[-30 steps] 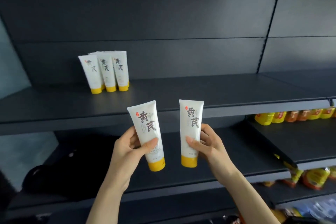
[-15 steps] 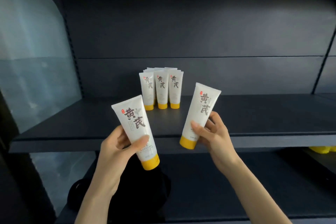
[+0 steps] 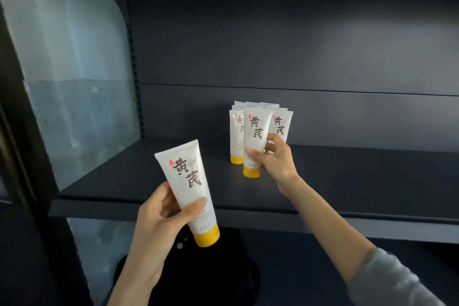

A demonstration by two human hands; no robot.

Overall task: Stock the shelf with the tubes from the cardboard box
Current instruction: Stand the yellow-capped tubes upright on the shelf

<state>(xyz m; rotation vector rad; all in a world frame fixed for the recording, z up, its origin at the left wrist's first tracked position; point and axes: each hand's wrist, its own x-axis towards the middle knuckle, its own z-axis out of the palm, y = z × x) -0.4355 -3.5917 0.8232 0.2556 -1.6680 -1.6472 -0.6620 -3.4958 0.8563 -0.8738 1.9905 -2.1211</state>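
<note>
Shelving in dark grey fills most of your view: its back panel (image 3: 298, 45) rises behind one deep shelf (image 3: 360, 181) that runs from left to right across the middle. At the left end stands a pale, translucent side panel (image 3: 74, 69). Below the shelf's front edge, in shadow, lies a black object (image 3: 198, 278); you cannot make out what it is. Your right arm reaches in from the lower right, its grey sleeve (image 3: 397, 283) ending short of the wrist and the bare forearm crossing the shelf's front edge. Your left hand (image 3: 154, 221) is in front of the shelf, level with its front edge, and grasps the near tube (image 3: 188, 189) around its lower half, thumb across the printed face and fingers curled behind. That tube is white with dark characters, tilts to the left at its top, and has its yellow cap pointing down. Your right hand (image 3: 275, 159) is over the shelf, thumb and fingers pinching the far tube (image 3: 254, 136) by its lower body. This one is upright, cap down, just in front of the standing tubes (image 3: 236, 136), a small cluster on yellow caps close to the back panel. You cannot tell whether the far tube's cap rests on the shelf or hangs just above it.
</note>
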